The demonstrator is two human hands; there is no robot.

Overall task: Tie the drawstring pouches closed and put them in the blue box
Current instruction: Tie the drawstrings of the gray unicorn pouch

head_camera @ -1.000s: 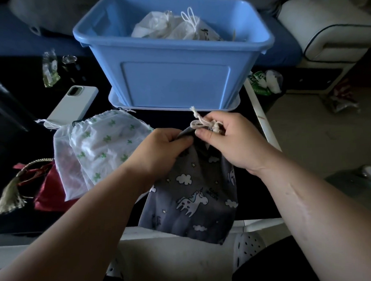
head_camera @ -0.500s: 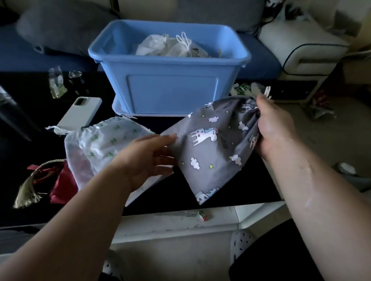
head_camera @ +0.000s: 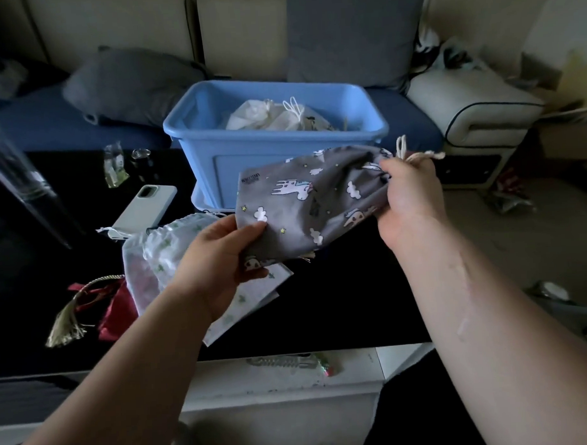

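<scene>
- At the centre of the frame, a grey pouch printed with unicorns and clouds is held stretched between both hands, lifted off the dark surface and in front of the near wall of the blue box.
- Left hand comes up from the lower left, forearm angled toward the centre. Its thumb lies on top of the pouch's bottom corner and its fingers curl beneath, pinching the cloth.
- Right hand reaches in from the lower right, fingers clenched round the pouch's gathered neck. The cream drawstring pokes out above the fist.
- Inside the blue box, at upper centre, lie white pouches with their cords drawn.
- Left of centre, a white pouch with green print lies on the surface, partly under the left hand, with a red pouch and a tassel further left.
- A pale phone lies just left of the box.
</scene>
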